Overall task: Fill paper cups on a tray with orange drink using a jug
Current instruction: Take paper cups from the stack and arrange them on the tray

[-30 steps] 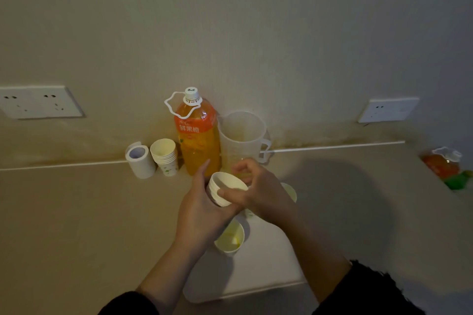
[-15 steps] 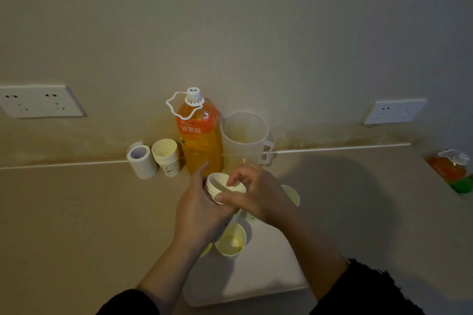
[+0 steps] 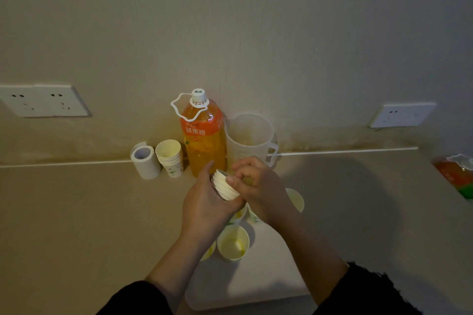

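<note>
Hands: two, the left hand (image 3: 204, 210) and the right hand (image 3: 258, 186).

Cup stacks: two, a held stack (image 3: 225, 185) and a standing stack (image 3: 170, 157). The nested cups in each cannot be counted.

Single cups on the tray (image 3: 256, 286): five. The front cup (image 3: 233, 241) and the far-right cup (image 3: 295, 199) show plainly. The middle cup (image 3: 239, 214), the printed cup (image 3: 254, 217) and the wrist-side cup (image 3: 209, 251) are partly hidden.

Trays: one.

Jugs: one, the jug (image 3: 249, 138).

Orange drink bottles: two, the upright bottle (image 3: 203, 135) and the edge bottle (image 3: 454, 174), which is cut off at the frame.

White rolls: one, the roll (image 3: 145, 161).

Socket plates: two, the left plate (image 3: 43, 101) and the right plate (image 3: 401, 115).
</note>
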### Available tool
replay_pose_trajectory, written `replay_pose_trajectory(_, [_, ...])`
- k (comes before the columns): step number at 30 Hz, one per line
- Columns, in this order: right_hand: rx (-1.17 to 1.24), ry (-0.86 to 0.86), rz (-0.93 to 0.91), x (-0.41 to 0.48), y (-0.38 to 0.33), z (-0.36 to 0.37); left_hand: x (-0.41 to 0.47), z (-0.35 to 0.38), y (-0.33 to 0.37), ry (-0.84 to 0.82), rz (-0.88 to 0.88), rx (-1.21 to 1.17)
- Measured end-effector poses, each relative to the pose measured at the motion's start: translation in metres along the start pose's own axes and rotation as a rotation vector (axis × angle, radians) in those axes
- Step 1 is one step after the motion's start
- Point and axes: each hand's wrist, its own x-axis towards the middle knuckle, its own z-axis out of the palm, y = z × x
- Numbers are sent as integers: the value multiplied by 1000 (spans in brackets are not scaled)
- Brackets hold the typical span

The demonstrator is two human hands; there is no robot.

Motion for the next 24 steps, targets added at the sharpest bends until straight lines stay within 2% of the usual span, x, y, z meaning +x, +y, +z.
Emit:
replay_pose_trajectory(10, [21, 161, 44, 7, 12, 2, 1, -1, -2, -38, -3, 12])
replay_pose_trajectory(12, [60, 108, 141, 12, 14, -3, 0, -1, -4, -48, 2, 4])
replay_pose_trajectory(15, [234, -76, 322, 15, 11, -10, 1, -3, -5, -49, 18, -17])
replay_pose_trajectory(18, [257, -131, 335, 15, 9, -13, 4, -3, -5, -72, 35, -32])
replay_pose_trajectory(21, [252, -15, 322, 18, 11, -14, 8, -3, -6, -76, 63, -5])
replay_pose_trajectory(24, [294, 235, 295, 18, 11, -27, 14, -5, -13, -26, 44, 36])
